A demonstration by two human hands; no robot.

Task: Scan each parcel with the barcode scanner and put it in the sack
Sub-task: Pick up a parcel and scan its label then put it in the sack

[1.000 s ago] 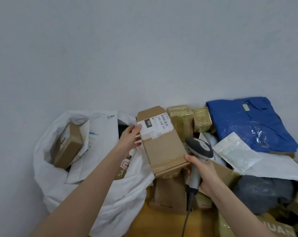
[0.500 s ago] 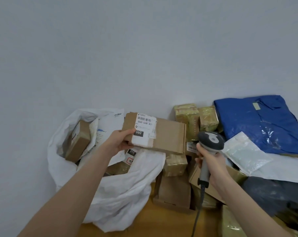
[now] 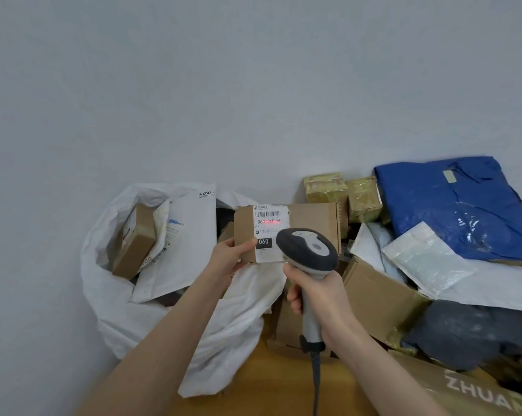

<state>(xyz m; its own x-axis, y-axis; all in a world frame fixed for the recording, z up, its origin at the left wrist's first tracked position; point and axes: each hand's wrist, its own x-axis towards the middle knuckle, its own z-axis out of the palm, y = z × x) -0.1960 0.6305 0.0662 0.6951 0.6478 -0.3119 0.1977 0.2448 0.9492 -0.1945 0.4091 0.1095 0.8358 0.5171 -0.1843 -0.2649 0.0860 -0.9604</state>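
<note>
Wooden surface [image 3: 268, 391], grey wall [image 3: 253, 85], left fingers [image 3: 247, 245] gripping box [image 3: 313, 220], right fingers [image 3: 294, 299] round scanner [image 3: 307, 250]

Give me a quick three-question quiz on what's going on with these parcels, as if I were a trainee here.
1. True or false: the red scan line falls on the label of the cardboard box held in the left hand.
2. Which hand grips the barcode scanner? A) left B) right C) neither
3. Fill in: inside the white sack, at its left, lies a brown ____.

Key
1. True.
2. B, the right hand.
3. Box: the brown box.
</note>
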